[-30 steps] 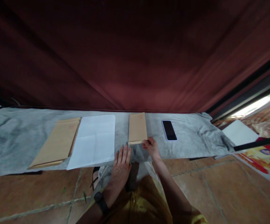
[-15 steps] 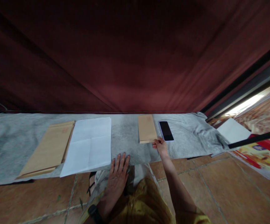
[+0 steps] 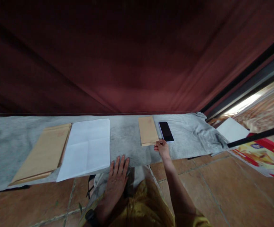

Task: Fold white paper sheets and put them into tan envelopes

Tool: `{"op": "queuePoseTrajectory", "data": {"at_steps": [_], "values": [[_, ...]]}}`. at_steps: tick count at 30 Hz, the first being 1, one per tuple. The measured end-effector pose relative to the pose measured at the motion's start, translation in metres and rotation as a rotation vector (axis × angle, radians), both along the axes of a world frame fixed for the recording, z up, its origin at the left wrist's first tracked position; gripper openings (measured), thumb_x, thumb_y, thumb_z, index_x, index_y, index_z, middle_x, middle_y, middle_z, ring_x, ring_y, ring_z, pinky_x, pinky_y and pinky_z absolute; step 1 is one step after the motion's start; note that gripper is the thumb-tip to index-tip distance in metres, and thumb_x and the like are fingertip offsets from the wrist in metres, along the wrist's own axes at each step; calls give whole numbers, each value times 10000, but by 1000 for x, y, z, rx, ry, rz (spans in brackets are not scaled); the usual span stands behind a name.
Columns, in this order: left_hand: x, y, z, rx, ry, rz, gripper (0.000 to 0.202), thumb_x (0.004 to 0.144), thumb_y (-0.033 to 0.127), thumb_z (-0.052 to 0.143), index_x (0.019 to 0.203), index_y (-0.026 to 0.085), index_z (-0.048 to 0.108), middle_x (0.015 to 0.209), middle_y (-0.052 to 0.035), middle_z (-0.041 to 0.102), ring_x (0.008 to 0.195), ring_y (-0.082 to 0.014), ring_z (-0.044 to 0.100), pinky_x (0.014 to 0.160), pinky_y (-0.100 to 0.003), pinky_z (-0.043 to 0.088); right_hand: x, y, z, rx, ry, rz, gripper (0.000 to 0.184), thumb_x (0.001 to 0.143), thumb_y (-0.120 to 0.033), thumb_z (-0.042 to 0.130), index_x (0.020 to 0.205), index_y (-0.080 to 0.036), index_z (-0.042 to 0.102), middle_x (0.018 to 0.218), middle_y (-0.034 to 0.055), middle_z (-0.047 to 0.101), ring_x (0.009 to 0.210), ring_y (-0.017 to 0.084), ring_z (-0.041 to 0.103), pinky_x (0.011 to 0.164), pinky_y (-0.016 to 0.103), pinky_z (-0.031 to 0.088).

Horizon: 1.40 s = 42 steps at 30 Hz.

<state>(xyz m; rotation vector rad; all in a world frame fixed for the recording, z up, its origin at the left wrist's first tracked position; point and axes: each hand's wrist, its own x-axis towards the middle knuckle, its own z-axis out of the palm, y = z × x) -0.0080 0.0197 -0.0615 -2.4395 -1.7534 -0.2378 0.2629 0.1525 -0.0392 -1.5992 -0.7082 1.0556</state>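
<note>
My right hand (image 3: 162, 147) pinches the near right corner of a small brown envelope (image 3: 148, 130), which lies on the grey cloth. A dark-screened phone (image 3: 166, 131) with a pale purple edge lies just to the right of that envelope. My left hand (image 3: 118, 171) rests flat at the near edge of the cloth, fingers spread, holding nothing. Left of it lie white paper sheets (image 3: 86, 148) with fold creases. Beyond the sheets, farther left, several large brown envelopes (image 3: 44, 151) appear stacked, partly beside the paper's edge.
Grey cloth (image 3: 125, 135) covers the long narrow surface. A dark red curtain (image 3: 127, 63) hangs behind it. At the right are a dark metal bar (image 3: 257, 140), a white board (image 3: 233, 130) and a red and yellow printed box (image 3: 262, 157). Brown floor tiles (image 3: 222, 183) lie below.
The view has shifted slightly, so things sit a little farther left. My right hand keeps its grip on the small envelope's corner, and the envelope looks slightly turned. My left hand stays flat.
</note>
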Motion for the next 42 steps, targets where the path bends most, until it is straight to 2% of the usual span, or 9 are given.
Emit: {"op": "queuePoseTrajectory", "data": {"at_steps": [6, 10, 14, 17, 20, 23, 29, 35, 42], "values": [[-2, 0, 1, -7, 3, -17, 714, 914, 369, 522, 1583, 183, 359, 1677, -132, 285, 1566, -335, 199, 1267, -562, 213, 1, -3, 3, 94, -3, -15, 297, 723, -467, 682, 829, -233, 533, 685, -27, 644, 590, 151, 671, 591, 291, 604], [-4, 1, -5, 38, -14, -28, 740, 917, 423, 537, 1591, 187, 340, 1677, -134, 287, 1566, -336, 203, 1264, -564, 211, 8, 8, 25, 211, -79, -72, 353, 764, -561, 642, 845, -237, 530, 723, -30, 618, 669, 153, 648, 688, 305, 585], [-6, 1, -7, 55, -2, -43, 756, 906, 441, 566, 1582, 175, 359, 1664, -148, 316, 1557, -351, 229, 1260, -565, 212, 14, 21, 62, 386, -456, -186, 367, 876, -576, 570, 873, -209, 588, 785, 26, 682, 752, 186, 658, 734, 315, 541], [-7, 1, -8, 70, -3, -50, 753, 902, 450, 569, 1576, 174, 374, 1656, -146, 336, 1551, -357, 247, 1257, -563, 222, 9, 21, 77, 509, -709, -116, 333, 970, -509, 501, 955, -205, 635, 1010, 96, 755, 926, 228, 712, 843, 365, 556], [-8, 1, -10, 82, -6, -58, 736, 916, 450, 541, 1580, 186, 366, 1657, -136, 339, 1551, -345, 253, 1258, -558, 222, -1, 9, 67, 635, -902, 133, 292, 1034, -378, 433, 1036, -213, 674, 1204, 107, 739, 1129, 230, 694, 986, 404, 548], [-11, 0, -13, 100, -3, -57, 708, 926, 443, 521, 1577, 203, 377, 1650, -125, 358, 1547, -331, 270, 1261, -545, 222, -12, -9, 39, 652, -1049, 332, 300, 1041, -253, 405, 1109, -225, 696, 1206, 94, 742, 1164, 210, 683, 1036, 407, 549], [-14, 1, -16, 111, -18, -73, 684, 929, 444, 525, 1564, 222, 404, 1647, -112, 369, 1550, -322, 265, 1267, -539, 214, -30, -36, -9, 601, -1303, 491, 314, 995, -111, 446, 1169, -192, 695, 1149, 100, 748, 1125, 211, 687, 1040, 374, 543], [-12, 0, -12, 95, -15, -68, 680, 947, 434, 498, 1576, 203, 379, 1659, -126, 337, 1557, -324, 244, 1265, -547, 213, -38, -32, -12, 415, -1393, 496, 271, 965, -99, 521, 1160, -199, 680, 1121, 102, 745, 1083, 239, 683, 1016, 389, 528], [-12, -1, -10, 77, -2, -60, 646, 955, 423, 496, 1556, 199, 419, 1642, -126, 372, 1545, -326, 276, 1262, -541, 230, -42, -19, -4, 356, -1404, 489, 306, 954, -88, 516, 1193, -204, 667, 1152, 98, 745, 1077, 246, 683, 984, 379, 518]]}}
